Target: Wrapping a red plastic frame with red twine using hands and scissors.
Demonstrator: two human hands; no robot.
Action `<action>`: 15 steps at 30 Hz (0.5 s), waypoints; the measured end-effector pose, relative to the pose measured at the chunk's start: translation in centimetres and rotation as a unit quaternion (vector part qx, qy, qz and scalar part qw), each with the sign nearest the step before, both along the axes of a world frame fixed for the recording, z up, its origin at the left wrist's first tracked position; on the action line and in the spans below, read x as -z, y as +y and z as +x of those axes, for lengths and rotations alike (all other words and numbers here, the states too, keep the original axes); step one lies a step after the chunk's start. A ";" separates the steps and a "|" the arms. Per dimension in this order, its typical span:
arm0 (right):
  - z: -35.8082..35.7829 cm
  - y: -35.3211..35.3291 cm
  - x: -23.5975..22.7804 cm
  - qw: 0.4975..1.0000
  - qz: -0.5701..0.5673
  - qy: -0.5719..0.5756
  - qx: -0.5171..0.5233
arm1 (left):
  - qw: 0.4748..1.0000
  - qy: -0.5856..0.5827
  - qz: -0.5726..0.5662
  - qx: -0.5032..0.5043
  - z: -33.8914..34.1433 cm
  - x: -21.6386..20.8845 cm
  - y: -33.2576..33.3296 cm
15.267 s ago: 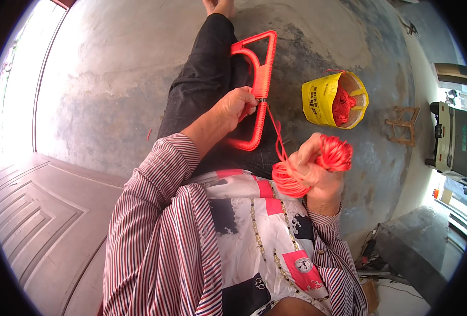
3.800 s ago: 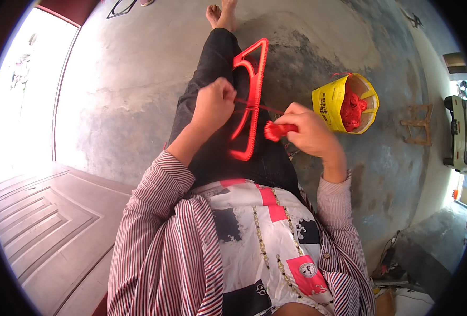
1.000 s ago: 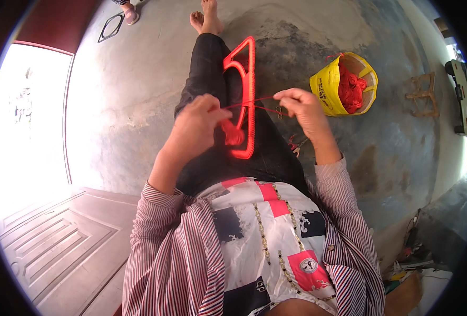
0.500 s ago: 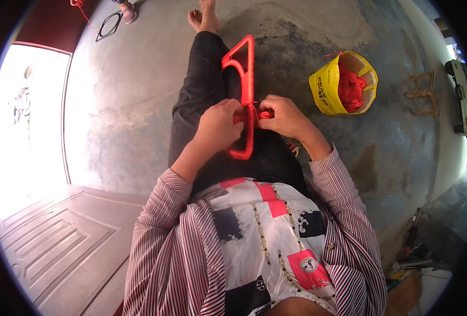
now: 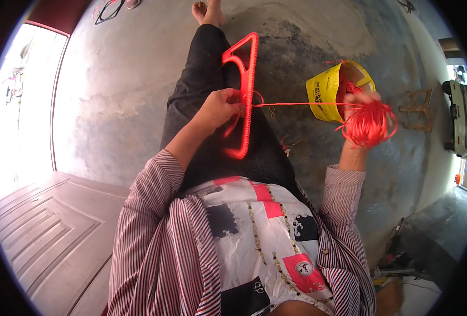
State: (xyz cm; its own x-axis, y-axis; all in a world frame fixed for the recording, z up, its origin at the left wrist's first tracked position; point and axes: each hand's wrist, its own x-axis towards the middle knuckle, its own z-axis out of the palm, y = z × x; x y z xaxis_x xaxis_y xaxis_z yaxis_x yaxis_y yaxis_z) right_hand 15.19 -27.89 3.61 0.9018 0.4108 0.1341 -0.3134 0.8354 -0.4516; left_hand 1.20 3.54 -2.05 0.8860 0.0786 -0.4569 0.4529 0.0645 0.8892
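Observation:
A flat frame, wrapped edge to edge in red cord, stands across my lap with a curved piece inside its far end. My left hand pinches the frame's side bar at its middle, thumb and fingers closed. Out to the right, my right hand grips a loose red cord bundle, which hides part of the fingers. Between the two hands a red strand runs taut from the bar to the bundle, with a small loop beside the frame.
Just behind my right hand a yellow bag with red cord inside stands on the concrete floor. A small wooden stool is by the right wall. At the left lies a panelled door. A dark frame rests on the floor at far left.
My right hand has swung far right from the frame, drawing the strand out straight with the cord bundle. My left hand stays at the bar; the frame has barely shifted.

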 end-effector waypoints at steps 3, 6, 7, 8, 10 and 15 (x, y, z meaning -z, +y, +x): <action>0.5 -0.9 -0.7 0.989 0.104 -0.046 -0.090 | 1.000 -0.001 -0.026 0.007 0.2 0.0 0.2; -2.4 3.2 -0.4 0.964 -0.262 0.036 -0.029 | 0.999 -0.007 -0.029 0.012 -0.1 -0.2 0.6; -4.0 5.5 0.2 0.926 -0.377 0.029 -0.015 | 1.000 -0.007 -0.020 0.012 -0.1 -0.2 0.6; -5.5 8.0 0.9 0.910 -0.412 0.011 -0.048 | 1.000 -0.007 -0.019 0.012 -0.2 -0.2 0.6; -7.6 11.5 1.7 0.884 -0.449 -0.044 -0.122 | 1.000 -0.001 -0.016 -0.002 -0.2 -0.4 0.5; -7.4 10.7 -1.3 0.913 -0.399 0.000 -0.085 | 0.999 0.013 -0.029 -0.013 0.0 -0.8 0.2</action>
